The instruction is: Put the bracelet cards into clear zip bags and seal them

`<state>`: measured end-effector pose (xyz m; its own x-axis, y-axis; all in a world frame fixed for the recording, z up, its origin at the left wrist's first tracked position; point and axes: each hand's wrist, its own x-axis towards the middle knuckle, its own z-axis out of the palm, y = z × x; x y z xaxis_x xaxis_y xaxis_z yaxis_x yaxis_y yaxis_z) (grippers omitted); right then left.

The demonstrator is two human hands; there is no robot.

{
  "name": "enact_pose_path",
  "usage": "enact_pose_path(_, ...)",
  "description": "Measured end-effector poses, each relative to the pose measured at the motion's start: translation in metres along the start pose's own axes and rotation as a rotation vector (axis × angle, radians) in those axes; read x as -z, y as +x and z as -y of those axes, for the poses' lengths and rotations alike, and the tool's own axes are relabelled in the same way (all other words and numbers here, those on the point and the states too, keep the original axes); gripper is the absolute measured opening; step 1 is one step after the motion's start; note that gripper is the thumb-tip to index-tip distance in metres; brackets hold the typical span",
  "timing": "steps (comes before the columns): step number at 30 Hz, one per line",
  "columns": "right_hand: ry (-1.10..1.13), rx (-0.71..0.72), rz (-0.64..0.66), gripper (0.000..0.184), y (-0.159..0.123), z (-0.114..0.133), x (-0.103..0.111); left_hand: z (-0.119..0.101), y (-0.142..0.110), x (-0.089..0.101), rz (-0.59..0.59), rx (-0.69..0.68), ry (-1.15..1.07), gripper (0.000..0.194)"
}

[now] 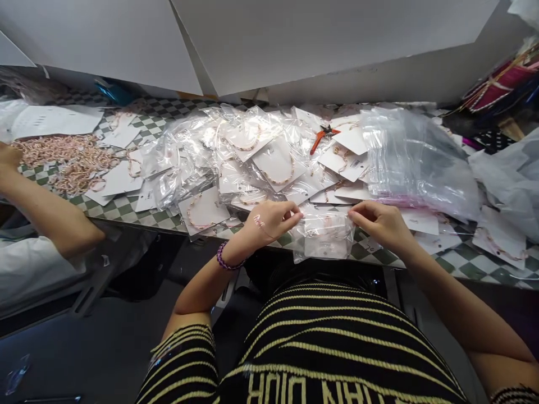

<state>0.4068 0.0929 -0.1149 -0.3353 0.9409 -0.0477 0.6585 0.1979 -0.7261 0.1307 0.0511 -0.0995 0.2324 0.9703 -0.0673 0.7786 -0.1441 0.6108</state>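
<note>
A clear plastic bag with a white card and what looks like a bracelet inside is stretched between my two hands at the table's front edge. My left hand pinches its upper left corner between thumb and fingers. On the other side, my right hand pinches the upper right corner. Just beyond my hands lie white jewellery cards with bead bracelets. A heap of bagged bracelet cards spreads to the left of them.
Flat empty plastic bags lie in a stack at right. Orange-handled pliers rest on the cards. Loose bead bracelets are piled at far left, beside another person's arm. A white panel rises behind the checkered table.
</note>
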Motion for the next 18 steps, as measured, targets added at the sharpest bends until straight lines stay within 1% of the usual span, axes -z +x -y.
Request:
enact_pose_path(3,-0.072,0.021,0.068,0.025,0.007,0.001,-0.001,0.003,0.001,-0.004,0.056,0.062,0.062,0.02)
enact_pose_path(6,-0.127,0.014,0.123,0.025,0.01,0.001,-0.001,0.004,0.004,-0.008,0.049,0.084,0.133,0.023)
enact_pose_path(10,-0.17,0.007,0.109,0.025,0.011,0.0,-0.001,0.005,0.006,-0.015,-0.008,0.081,0.217,0.025)
enact_pose_path(15,-0.175,0.014,0.119,0.026,0.012,0.0,-0.001,0.008,0.007,-0.02,-0.116,0.016,0.232,0.03)
enact_pose_path(18,-0.186,0.01,0.127,0.024,0.013,0.0,0.0,0.011,0.008,-0.023,-0.168,-0.013,0.234,0.028)
